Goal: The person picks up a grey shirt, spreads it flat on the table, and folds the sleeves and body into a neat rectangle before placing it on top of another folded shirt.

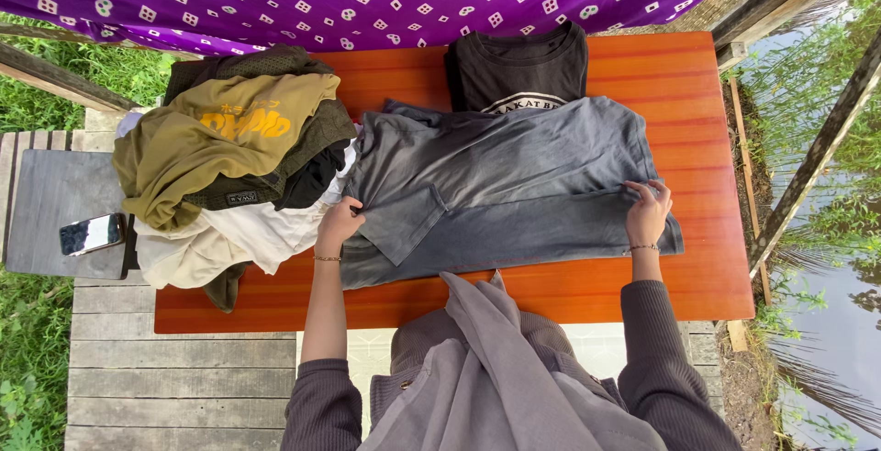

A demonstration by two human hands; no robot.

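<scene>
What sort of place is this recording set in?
Probably an outdoor laundry-folding spot on a wooden deck beside water: grass around, an orange table with a clothes pile, both hands on a grey shirt.

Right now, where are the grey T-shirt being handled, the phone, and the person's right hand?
grey T-shirt (514, 176), head view, middle of the spread fabric.
phone (91, 233), head view, centre of its screen.
right hand (648, 212), head view, back of the hand at the shirt's edge.
</scene>
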